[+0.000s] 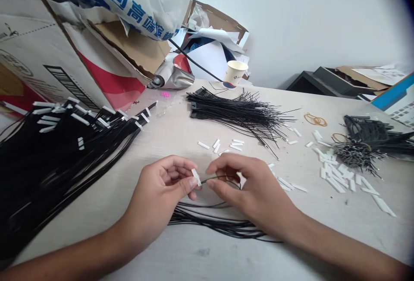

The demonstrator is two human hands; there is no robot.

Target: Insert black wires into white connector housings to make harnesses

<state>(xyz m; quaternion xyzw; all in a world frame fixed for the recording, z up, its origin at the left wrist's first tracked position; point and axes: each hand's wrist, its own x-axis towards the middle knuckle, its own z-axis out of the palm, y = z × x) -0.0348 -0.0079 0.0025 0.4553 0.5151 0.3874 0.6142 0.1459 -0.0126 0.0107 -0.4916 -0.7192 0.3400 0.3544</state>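
My left hand (168,181) pinches a small white connector housing (196,177) between thumb and fingers. Thin black wire (223,176) runs from the housing towards my right hand (246,179), whose fingers curl round it. The right thumb tip and index tip stand a little apart, and the other right fingers are partly hidden. Below both hands, a loose bundle of black wires (213,225) lies across the table.
Finished-looking black cables with white housings (80,119) heap at the left. Bundled black wires (233,110) lie behind my hands. Loose white housings (336,175) and another wire bundle (365,136) are at the right, near rubber bands (315,119). A paper cup (235,74) stands at the back.
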